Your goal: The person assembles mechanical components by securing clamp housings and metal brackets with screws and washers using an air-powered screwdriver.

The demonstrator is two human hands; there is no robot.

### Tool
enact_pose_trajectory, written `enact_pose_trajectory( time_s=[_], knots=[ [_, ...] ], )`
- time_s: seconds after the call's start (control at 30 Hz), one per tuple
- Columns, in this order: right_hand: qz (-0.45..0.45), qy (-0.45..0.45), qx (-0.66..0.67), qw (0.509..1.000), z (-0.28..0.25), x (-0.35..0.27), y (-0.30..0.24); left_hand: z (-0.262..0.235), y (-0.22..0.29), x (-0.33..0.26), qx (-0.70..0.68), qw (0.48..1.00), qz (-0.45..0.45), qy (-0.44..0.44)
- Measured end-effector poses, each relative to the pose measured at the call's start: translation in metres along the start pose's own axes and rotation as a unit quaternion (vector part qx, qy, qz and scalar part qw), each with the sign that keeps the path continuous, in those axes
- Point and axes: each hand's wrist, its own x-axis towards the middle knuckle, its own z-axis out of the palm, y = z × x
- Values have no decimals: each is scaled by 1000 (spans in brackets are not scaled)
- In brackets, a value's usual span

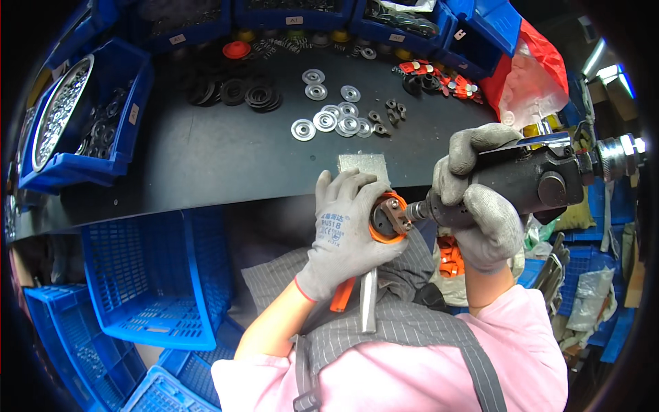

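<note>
My left hand (345,230), in a grey glove, is wrapped round a round orange-rimmed tool head (388,218) at the table's front edge. It has a black centre and a small metal bracket with screws. Below that hand hang a grey metal bar (368,302) and an orange strip (342,295); how they join the head is hidden. My gloved right hand (480,199) grips a black power screwdriver (528,182) held sideways. Its tip (419,210) meets the bracket. A pale metal block (364,165) lies just beyond my left fingers.
On the dark table (226,161) lie silvery washers (325,121), black rings (261,97), small metal brackets (392,113) and orange parts (446,81). Blue bins (130,130) line its left and back. Blue crates (147,275) stand below left; a red bag (535,69) is at right.
</note>
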Motion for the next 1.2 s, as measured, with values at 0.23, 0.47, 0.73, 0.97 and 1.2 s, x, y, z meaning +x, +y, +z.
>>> enact_pose_trajectory(
  time_s=[0.23, 0.47, 0.73, 0.97, 1.2],
  knots=[
    [-10, -66, 6, 998, 1, 0, 2, 2, 1, 1, -12, 1000, 13, 14],
    [-21, -68, 15, 997, -7, 2, 4, -1, 3, 0, 6, 1000, 11, -1],
    [24, -18, 34, 999, 2, -3, 2, 0, 2, 0, 11, 1000, 14, 0],
    [22, -42, -26, 999, -12, -4, 10, 0, 3, 1, 2, 1000, 15, 3],
    [-9, -63, 35, 997, -10, -5, 3, 0, 5, 3, -14, 1000, 17, 7]
  ],
)
